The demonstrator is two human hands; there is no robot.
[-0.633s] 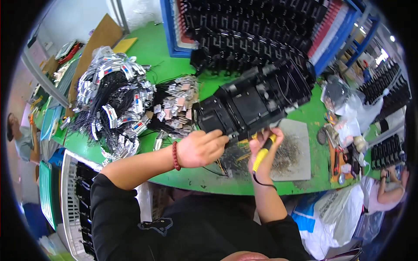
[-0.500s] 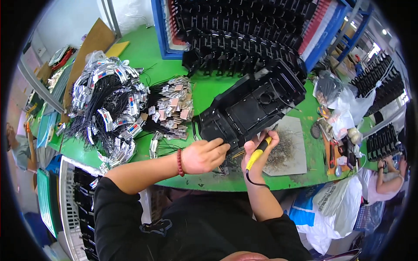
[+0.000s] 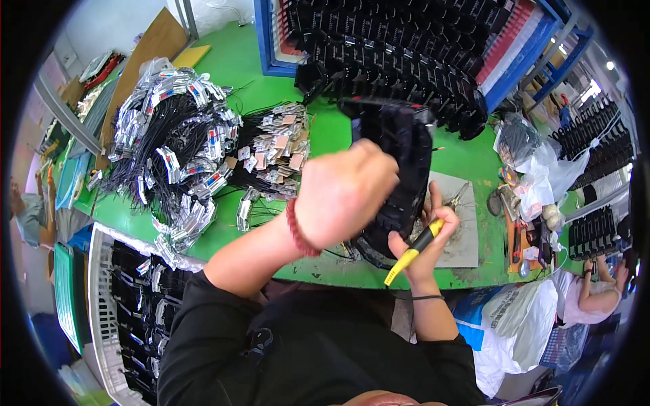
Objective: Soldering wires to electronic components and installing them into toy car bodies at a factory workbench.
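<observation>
A black plastic housing (image 3: 409, 159) stands tilted over the work table, turned with its long side running away from me. Raised in front of it is my left hand (image 3: 349, 193), fingers curled and slightly blurred; what they may hold is hidden. My right hand (image 3: 433, 247) holds a soldering iron (image 3: 425, 237) with a yellow and black handle, its metal tip pointing away to the right. The right thumb and fingers also lie at the housing's lower right edge. Beneath the iron's tip is a grey board (image 3: 460, 247) covered with dark scraps.
Bundles of silvery parts with black wires (image 3: 169, 162) and a pile of small tagged pieces (image 3: 281, 145) lie left on the green table (image 3: 318, 271). A blue-framed crate (image 3: 276, 68) of black housings stands behind. Tools (image 3: 518, 237) and plastic bags (image 3: 535, 162) lie right.
The housing has turned more upright, its far end swinging left. My left hand has risen from its near edge to in front of it. The iron's tip has come into view at right.
</observation>
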